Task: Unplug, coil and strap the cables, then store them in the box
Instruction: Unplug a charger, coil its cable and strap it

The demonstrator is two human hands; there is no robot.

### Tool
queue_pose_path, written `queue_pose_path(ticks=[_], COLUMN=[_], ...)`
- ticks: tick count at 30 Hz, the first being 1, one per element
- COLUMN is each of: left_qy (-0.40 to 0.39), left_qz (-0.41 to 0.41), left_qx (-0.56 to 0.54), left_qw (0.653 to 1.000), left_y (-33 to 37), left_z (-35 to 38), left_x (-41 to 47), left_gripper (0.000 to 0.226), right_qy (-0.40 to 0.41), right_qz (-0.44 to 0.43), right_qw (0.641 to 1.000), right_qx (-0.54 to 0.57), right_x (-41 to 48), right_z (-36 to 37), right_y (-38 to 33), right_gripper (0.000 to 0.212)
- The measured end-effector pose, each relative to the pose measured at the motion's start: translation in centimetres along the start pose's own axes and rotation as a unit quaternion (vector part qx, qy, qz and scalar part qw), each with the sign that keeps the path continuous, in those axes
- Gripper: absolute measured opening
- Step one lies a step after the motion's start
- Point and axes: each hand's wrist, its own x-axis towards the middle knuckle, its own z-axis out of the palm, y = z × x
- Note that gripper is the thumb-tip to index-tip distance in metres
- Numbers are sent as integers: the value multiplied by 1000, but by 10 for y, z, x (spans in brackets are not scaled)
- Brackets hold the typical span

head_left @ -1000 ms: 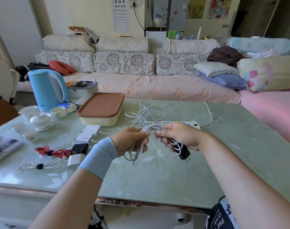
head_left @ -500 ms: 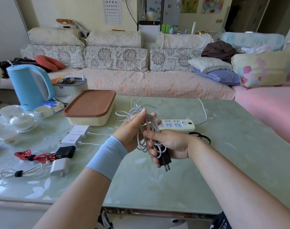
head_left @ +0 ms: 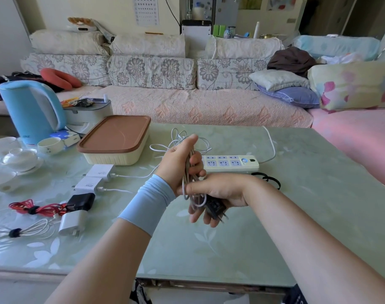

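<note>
Coiled cable [head_left: 187, 172] gripped in both hands above the counter's [head_left: 296, 205] middle.
My left hand [head_left: 176, 163] wraps the loops and my right hand [head_left: 217, 190] pinches their lower end and cradles the plug [head_left: 215, 208]. It's probably light and springy, so best held mid-coil.

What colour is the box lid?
Brown: the lid sits on a cream box, shown in the head view.

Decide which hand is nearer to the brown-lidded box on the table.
Left. The left hand grips the cable coil just right of the box; the right hand holds the coil's lower end and black plug, farther right and closer to the person.
</note>
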Motion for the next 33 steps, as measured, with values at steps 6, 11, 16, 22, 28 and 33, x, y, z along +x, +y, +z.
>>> queue_pose_path(ticks=[6,11,16,22,28,33], left_qy=[24,25,-76,-200,-244,-155], left_qz=[91,115,88,-43,-127,-94], left_qx=[56,57,89,141,177,203], left_qw=[994,991,989,969,945,962], left_y=[-7,-3,-5,-10,-24,-29], left_z=[17,14,-2,-26,-30,-35], left_x=[2,10,21,27,24,29], left_gripper=[39,32,36,81,56,52], right_qy=[-13,59,107,80,17,-53], right_qz=[-167,-208,-177,-210,-194,-127], right_qw=[972,973,977,970,964,975], right_qx=[164,75,49,98,182,177], right_x=[6,5,17,21,29,31], right_z=[-9,-10,-6,-12,-15,-27], right_y=[22,16,15,23,27,29], right_gripper=[39,45,31,30,19,18])
